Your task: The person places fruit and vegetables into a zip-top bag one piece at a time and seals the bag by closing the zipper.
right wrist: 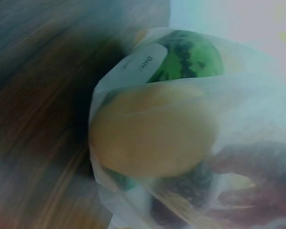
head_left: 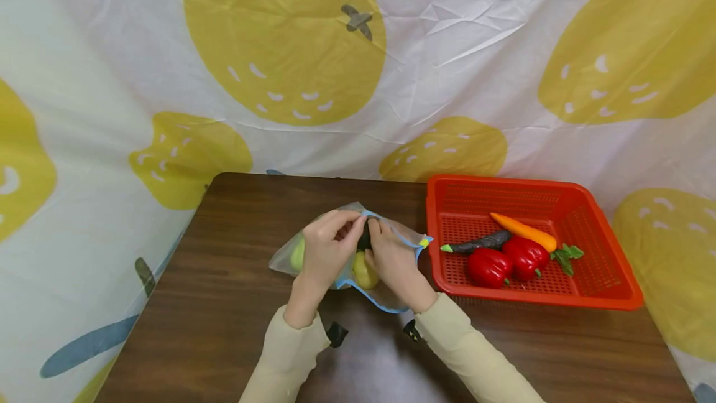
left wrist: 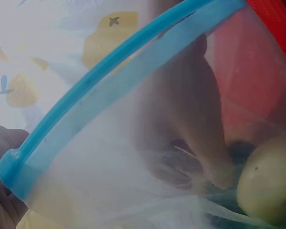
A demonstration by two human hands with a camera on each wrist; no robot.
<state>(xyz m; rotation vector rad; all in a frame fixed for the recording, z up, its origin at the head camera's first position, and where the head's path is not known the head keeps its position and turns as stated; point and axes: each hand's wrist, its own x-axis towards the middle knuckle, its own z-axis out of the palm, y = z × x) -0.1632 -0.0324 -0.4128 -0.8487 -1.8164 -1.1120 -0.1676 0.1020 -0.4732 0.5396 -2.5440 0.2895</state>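
Note:
A translucent zip bag (head_left: pixel 391 294) with a blue-edged mouth lies on the table, its mouth spread. My left hand (head_left: pixel 327 244) pinches the blue rim between thumb and fingers. My right hand (head_left: pixel 394 260) reaches inside the bag, its fingers at a dark, rough-skinned fruit (right wrist: pixel 181 193) that they seem to grip; the plastic blurs this. Close by inside sits a smooth yellow fruit (head_left: pixel 365 270). A green, dark-striped round fruit (right wrist: pixel 193 55) shows behind it in the right wrist view. Something light green (head_left: pixel 298 255) fills the bag's left end.
To the right stands a red plastic basket (head_left: pixel 610 266). It holds an orange carrot (head_left: pixel 523 231), a dark long vegetable (head_left: pixel 481 242) with a green tip and two red bell peppers (head_left: pixel 489 267). The brown wooden table (head_left: pixel 224 303) meets a fruit-print cloth (head_left: pixel 313 148) at the back.

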